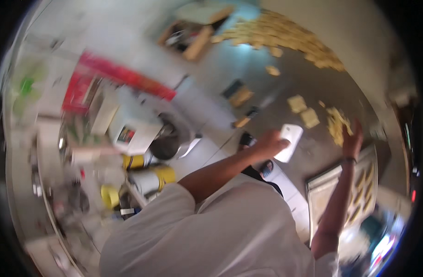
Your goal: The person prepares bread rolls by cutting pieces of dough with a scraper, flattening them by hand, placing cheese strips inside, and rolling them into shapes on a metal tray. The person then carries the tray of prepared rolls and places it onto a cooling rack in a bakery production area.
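My left hand [272, 144] is closed around a flat white dough scraper [290, 142] with rounded corners, held above the edge of the metal worktable [308, 152]. My right hand [353, 139] reaches over the table, fingers apart, beside a loose heap of pale yellow dough strips [335, 125]. Motion blur hides whether the fingertips touch the strips. Two flat square dough pieces [303, 111] lie on the table left of that heap. Farther back, many dough pieces [280, 30] are spread in a thick layer.
Beside my right forearm rests a tray [369, 177] with rows of long shaped pieces. A dark-and-tan block [238, 93] and a dark-handled tool [246, 117] lie near the table's left edge. A mixer with a metal bowl [167, 138] stands left, near yellow-and-white buckets [151, 179].
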A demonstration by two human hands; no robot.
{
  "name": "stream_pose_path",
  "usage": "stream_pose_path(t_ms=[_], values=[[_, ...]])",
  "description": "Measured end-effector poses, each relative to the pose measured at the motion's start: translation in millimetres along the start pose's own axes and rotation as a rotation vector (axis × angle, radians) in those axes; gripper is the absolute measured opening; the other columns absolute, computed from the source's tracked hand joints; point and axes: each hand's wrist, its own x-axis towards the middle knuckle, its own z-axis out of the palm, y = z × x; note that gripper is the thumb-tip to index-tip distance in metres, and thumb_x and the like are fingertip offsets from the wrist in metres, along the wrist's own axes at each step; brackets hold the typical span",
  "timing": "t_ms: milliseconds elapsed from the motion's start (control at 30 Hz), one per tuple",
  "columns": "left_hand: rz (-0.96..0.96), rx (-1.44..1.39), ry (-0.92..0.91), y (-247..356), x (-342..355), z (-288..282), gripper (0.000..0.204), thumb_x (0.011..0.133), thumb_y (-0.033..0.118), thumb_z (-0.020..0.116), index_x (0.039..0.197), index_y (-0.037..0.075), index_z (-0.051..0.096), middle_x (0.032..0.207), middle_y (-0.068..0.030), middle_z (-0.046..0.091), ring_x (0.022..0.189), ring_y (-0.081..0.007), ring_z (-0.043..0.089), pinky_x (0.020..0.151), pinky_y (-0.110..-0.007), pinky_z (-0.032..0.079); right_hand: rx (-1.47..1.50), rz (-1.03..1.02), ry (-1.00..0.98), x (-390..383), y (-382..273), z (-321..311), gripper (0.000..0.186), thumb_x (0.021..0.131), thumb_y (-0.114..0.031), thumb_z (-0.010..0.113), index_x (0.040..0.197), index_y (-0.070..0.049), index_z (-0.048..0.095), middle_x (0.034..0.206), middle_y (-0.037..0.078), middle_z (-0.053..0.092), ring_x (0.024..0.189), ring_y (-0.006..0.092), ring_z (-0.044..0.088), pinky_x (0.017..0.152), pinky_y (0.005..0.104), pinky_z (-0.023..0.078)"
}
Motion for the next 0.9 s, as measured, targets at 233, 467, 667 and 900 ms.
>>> stream_pose_path(t_ms=[233,467,667,900], values=[[-0.105,-0.169,0.412,-69.4,-100.1,-31.7,0.034,0.089,0.025,0.063,0.108,-0.003,0.068,0.091,-0.0222,0.074,0.085,-0.0317,0.074,0.079,-0.043,0.056,-0.073,-0.276,-0.584,-71.2,-49.8,91.7,0.051,0.103,-0.031,0.065,0.142,0.001,0.06,0.131,0.023,0.063,0.127,0.0386,0.058,0.111,0.0474,0.044],[-0.226,-0.41,0.832,-99.2,-199.6,-27.7,0.034,0.094,0.025,0.064,0.117,0.001,0.068,0.1,-0.0211,0.074,0.095,-0.0314,0.071,0.087,-0.043,0.054,-0.249,-0.308,-0.558,-105.7,-99.4,110.8,0.05,0.102,-0.037,0.063,0.133,0.002,0.066,0.125,0.026,0.065,0.121,0.0413,0.057,0.106,0.0511,0.046],[-0.295,-0.418,0.961,-124.8,-232.2,-4.2,0.037,0.094,0.025,0.064,0.123,0.002,0.066,0.104,-0.022,0.074,0.098,-0.0331,0.07,0.089,-0.043,0.055,0.015,-0.085,-0.678,-80.4,-76.5,128.8,0.047,0.102,-0.024,0.065,0.136,0.008,0.061,0.132,0.027,0.065,0.118,0.0369,0.066,0.102,0.0455,0.054],[-0.249,-0.422,0.916,-121.8,-216.6,-9.5,0.036,0.093,0.022,0.063,0.123,0.003,0.065,0.102,-0.0217,0.074,0.094,-0.0373,0.071,0.086,-0.046,0.055,0.249,0.046,-0.592,-90.6,-58.7,132.1,0.047,0.101,-0.018,0.068,0.139,0.005,0.057,0.132,0.02,0.066,0.121,0.0285,0.065,0.101,0.0391,0.056]])
